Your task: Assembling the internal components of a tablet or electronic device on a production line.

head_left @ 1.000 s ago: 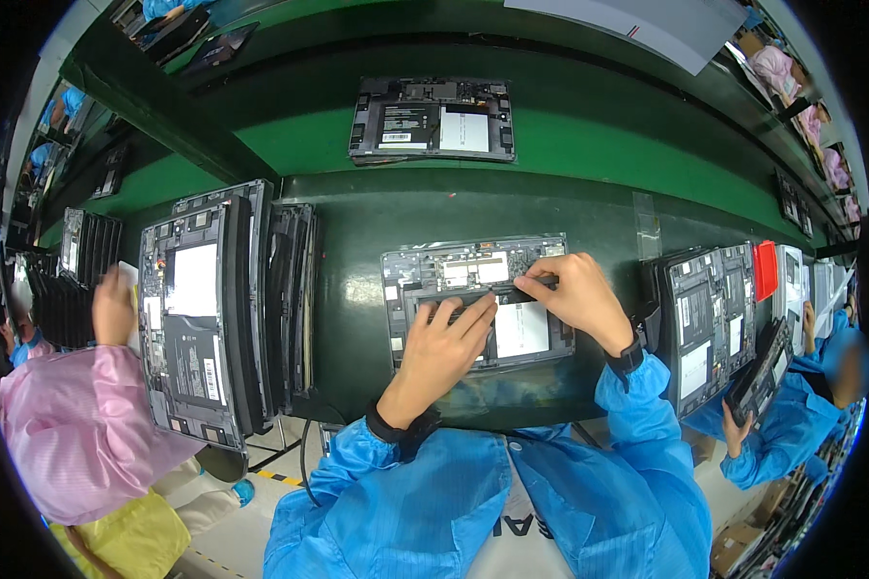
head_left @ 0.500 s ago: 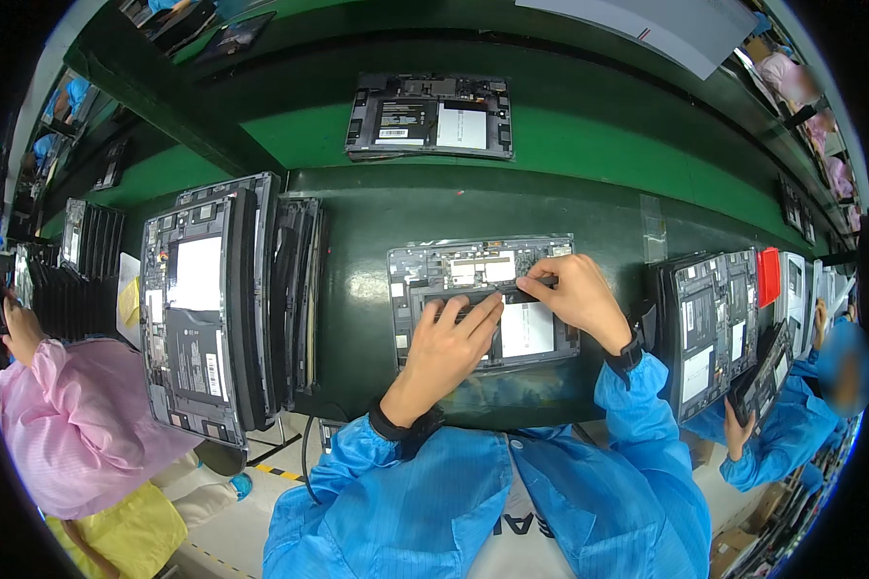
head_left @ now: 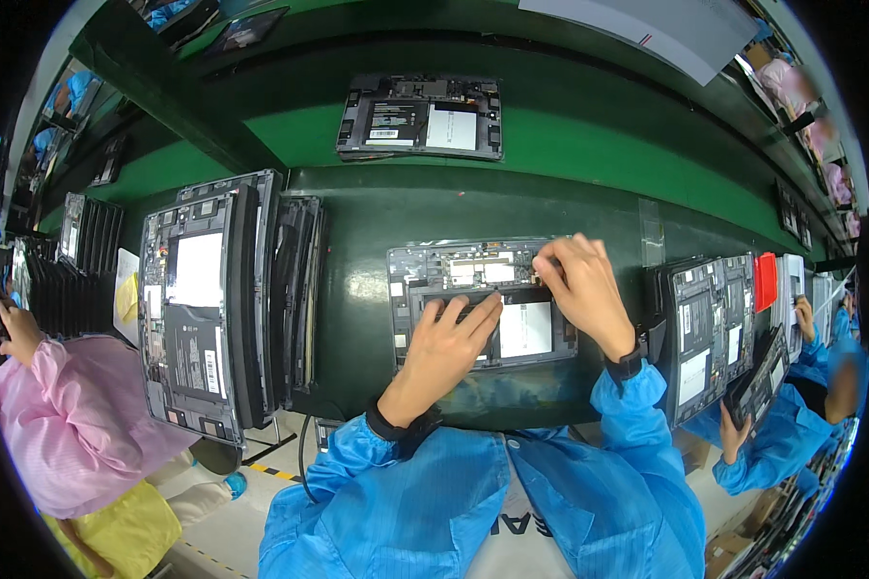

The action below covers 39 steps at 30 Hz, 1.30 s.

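Rests left hand (head_left: 444,343) open, with fingers slightly bent and clasping nothing, across the lower left of an opened tablet (head_left: 483,270) lying on the green bench (head_left: 350,299), and curls right hand (head_left: 584,289) over its upper right, thumb near forefinger, cannot tell whether pinching anything.

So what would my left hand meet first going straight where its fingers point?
Your left hand would likely meet the circuit board of the opened tablet first, then perhaps your right hand; depth is hard to judge.
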{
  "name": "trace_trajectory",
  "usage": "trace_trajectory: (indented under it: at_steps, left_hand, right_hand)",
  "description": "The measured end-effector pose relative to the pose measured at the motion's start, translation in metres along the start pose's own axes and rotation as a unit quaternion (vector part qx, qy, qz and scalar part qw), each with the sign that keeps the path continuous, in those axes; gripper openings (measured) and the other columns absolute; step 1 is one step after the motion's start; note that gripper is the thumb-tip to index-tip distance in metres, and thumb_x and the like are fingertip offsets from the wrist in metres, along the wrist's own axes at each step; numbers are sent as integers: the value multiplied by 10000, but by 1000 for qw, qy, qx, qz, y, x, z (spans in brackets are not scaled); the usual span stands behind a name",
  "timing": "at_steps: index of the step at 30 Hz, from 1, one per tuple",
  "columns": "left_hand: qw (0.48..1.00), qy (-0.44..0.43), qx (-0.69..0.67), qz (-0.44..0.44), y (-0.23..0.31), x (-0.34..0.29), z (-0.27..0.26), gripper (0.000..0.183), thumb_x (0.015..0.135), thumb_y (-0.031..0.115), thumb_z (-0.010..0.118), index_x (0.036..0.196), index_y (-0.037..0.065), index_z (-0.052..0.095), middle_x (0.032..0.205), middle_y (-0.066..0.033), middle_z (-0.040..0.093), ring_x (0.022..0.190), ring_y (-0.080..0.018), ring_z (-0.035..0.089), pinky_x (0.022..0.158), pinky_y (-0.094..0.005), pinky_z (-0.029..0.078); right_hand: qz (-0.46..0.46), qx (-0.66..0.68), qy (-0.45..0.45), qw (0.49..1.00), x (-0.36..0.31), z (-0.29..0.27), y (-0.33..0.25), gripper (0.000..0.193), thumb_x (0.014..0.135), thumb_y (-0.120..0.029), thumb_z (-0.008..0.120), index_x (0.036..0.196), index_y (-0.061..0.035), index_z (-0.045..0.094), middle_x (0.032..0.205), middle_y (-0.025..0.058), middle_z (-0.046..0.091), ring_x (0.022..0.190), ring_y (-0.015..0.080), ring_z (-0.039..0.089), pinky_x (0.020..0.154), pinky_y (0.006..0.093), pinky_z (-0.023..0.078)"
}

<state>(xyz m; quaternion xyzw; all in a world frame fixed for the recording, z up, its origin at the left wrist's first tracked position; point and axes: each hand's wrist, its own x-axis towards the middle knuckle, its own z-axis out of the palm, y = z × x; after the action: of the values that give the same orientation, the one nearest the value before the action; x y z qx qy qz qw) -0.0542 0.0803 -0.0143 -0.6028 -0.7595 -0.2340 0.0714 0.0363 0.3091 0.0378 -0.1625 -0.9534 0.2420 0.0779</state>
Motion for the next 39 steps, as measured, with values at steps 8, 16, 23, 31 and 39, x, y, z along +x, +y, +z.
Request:
trace_trajectory:
  at_steps: [8, 16, 23, 31, 39]
  left_hand:
    - [999, -33, 16, 4, 1, -1, -4, 475, 862, 101, 644, 1331, 39, 686, 1425, -30, 645, 1103, -234, 594, 901, -380, 479]
    - [999, -28, 33, 12, 5, -7, -8, 468, 872, 118, 633, 1331, 42, 685, 1458, -30, 627, 1166, -237, 592, 969, -398, 485]
    - [970, -64, -16, 233, 26, -65, 0, 479, 882, 182, 640, 1336, 35, 681, 1431, -75, 648, 1220, -201, 625, 1021, -326, 491]
    - [972, -86, -14, 217, 42, -60, 18, 487, 909, 173, 613, 1358, -9, 658, 1458, -110, 600, 1287, -244, 590, 1095, -352, 457]
    - [973, -67, 23, 220, 58, -56, 31, 495, 912, 184, 641, 1378, 18, 657, 1457, -108, 598, 1251, -218, 586, 1043, -340, 489]
  right_hand:
    - [-33, 5, 58, 998, 1, 45, -8, 483, 755, -276, 858, 1096, -19, 634, 948, 122, 650, 993, 312, 576, 1033, 445, 362]
    - [-53, 35, 146, 987, 2, 46, 3, 184, 786, -86, 752, 956, -89, 682, 760, 44, 594, 734, 258, 564, 865, 409, 438]
    - [-311, -108, 92, 940, -16, 45, 17, 450, 701, -117, 824, 1149, -132, 790, 782, -11, 492, 785, 200, 531, 835, 401, 462]
    - [-308, -128, 74, 940, -17, 43, 11, 494, 672, -126, 819, 1164, -108, 786, 788, -13, 513, 812, 193, 537, 843, 393, 456]
    - [-161, -45, 54, 984, -50, 10, -24, 415, 870, -125, 762, 1259, -33, 649, 1004, 124, 679, 987, 314, 668, 897, 467, 511]
